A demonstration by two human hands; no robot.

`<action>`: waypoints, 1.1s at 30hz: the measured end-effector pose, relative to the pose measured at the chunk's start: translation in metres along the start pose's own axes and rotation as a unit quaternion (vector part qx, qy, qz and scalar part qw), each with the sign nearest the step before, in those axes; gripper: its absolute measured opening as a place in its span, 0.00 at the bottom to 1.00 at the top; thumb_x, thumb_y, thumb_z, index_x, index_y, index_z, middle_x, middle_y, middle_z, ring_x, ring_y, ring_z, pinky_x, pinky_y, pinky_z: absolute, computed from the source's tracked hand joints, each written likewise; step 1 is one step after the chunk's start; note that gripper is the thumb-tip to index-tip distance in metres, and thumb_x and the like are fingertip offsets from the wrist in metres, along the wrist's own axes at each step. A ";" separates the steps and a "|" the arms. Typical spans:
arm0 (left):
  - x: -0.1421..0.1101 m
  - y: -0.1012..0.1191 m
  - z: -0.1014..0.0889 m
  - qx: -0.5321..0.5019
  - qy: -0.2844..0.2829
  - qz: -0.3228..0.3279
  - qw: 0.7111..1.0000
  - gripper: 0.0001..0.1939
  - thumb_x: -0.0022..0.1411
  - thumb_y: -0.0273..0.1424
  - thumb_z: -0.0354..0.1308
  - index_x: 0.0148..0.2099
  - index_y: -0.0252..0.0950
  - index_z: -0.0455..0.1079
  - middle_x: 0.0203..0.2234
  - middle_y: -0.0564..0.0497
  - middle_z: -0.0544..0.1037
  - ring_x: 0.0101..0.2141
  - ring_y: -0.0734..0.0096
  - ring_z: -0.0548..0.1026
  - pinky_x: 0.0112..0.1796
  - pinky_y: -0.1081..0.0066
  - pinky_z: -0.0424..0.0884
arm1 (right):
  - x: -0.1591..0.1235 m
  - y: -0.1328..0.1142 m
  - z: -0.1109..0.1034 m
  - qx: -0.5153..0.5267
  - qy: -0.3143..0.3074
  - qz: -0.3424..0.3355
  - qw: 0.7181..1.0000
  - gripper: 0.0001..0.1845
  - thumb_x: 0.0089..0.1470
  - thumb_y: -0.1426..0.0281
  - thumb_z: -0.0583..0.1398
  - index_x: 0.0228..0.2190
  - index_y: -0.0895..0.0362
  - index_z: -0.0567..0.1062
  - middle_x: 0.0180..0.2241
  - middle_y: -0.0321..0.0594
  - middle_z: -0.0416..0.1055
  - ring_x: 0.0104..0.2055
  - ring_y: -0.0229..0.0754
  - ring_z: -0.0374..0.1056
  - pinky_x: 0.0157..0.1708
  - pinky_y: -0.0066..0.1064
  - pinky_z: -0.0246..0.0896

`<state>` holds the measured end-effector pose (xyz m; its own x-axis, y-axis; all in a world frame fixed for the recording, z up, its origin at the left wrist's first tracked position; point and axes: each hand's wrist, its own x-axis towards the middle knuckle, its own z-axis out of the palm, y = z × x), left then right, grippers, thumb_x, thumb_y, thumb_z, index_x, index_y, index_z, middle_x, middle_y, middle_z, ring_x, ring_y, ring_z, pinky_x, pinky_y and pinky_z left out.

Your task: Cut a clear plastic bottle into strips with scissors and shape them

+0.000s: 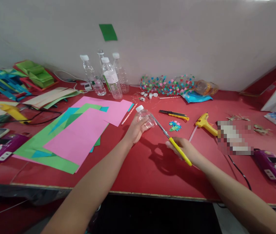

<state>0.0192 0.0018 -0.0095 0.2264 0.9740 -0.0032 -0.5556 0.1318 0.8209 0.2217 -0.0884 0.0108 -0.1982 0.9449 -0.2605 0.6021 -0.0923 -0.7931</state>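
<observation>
L hand (135, 130) is wrapped round a clear plastic bottle top (148, 123), white cap on, mid-view over the red tabletop (138, 169). R hand (185, 148) has yellow-handled scissors (180, 152) in its grip, blades angled up-left, tips right by the bottle top's R side; can't tell if they're touching it. Just R of that, a small pile of star cutouts (175, 126), w/ a yellow-and-black utility knife (173, 114) lying behind. Further R, a yellow glue gun (205, 124) on its side, then a purple power strip (272, 165) at the far R.

Over on the L, a pencil (129, 113) lies btwn the bottle top and a pink paper sheet (79, 135), which sits on green sheets (63, 164). At the back, four clear bottles (111, 77) stand upright nr the wall (177, 39); to their R, a star-covered clear tube (167, 85) lies lengthwise, blue packet (198, 98) nr its R end. Up on the wall, a green square (108, 32).
</observation>
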 end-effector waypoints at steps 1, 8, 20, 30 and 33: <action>0.001 0.000 0.000 0.001 0.001 0.002 1.000 0.22 0.53 0.32 0.66 0.48 0.40 0.63 0.40 0.51 0.76 0.41 0.66 0.77 0.46 0.59 0.73 | 0.000 0.001 -0.001 -0.001 -0.009 -0.009 1.000 0.27 0.52 0.44 0.56 0.23 0.53 0.59 0.15 0.27 0.54 0.16 0.32 0.52 0.19 0.26 0.45; 0.010 0.008 -0.010 -0.010 0.072 0.074 0.995 0.19 0.52 0.34 0.65 0.44 0.40 0.62 0.32 0.56 0.74 0.33 0.72 0.77 0.40 0.65 0.74 | -0.006 -0.002 -0.008 -0.039 -0.078 -0.047 0.995 0.28 0.52 0.42 0.56 0.24 0.54 0.60 0.18 0.30 0.58 0.19 0.33 0.55 0.19 0.26 0.46; 0.004 -0.003 -0.001 -0.015 0.062 0.074 0.995 0.18 0.55 0.35 0.64 0.45 0.40 0.63 0.33 0.54 0.75 0.36 0.70 0.77 0.44 0.60 0.74 | -0.009 0.003 -0.007 0.060 -0.127 -0.030 0.990 0.32 0.53 0.38 0.52 0.27 0.56 0.64 0.18 0.28 0.56 0.17 0.32 0.56 0.19 0.26 0.51; -0.001 -0.006 0.003 -0.026 0.051 0.071 0.996 0.16 0.56 0.36 0.64 0.44 0.40 0.63 0.34 0.55 0.75 0.37 0.69 0.77 0.48 0.56 0.72 | -0.007 0.002 -0.003 0.109 -0.133 -0.037 0.984 0.33 0.52 0.37 0.53 0.28 0.56 0.65 0.16 0.25 0.55 0.15 0.30 0.54 0.18 0.26 0.53; -0.001 -0.008 0.003 -0.026 0.042 0.071 0.996 0.17 0.57 0.36 0.64 0.45 0.41 0.62 0.34 0.55 0.75 0.38 0.69 0.77 0.49 0.56 0.71 | -0.007 0.001 -0.003 0.121 -0.129 -0.031 0.984 0.32 0.52 0.38 0.53 0.28 0.56 0.66 0.16 0.25 0.54 0.14 0.29 0.53 0.18 0.26 0.53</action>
<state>0.0260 -0.0010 -0.0144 0.0761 0.9952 0.0616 -0.6190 -0.0013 0.7854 0.2259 -0.0942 0.0128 -0.4372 0.8431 -0.3133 0.3863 -0.1385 -0.9119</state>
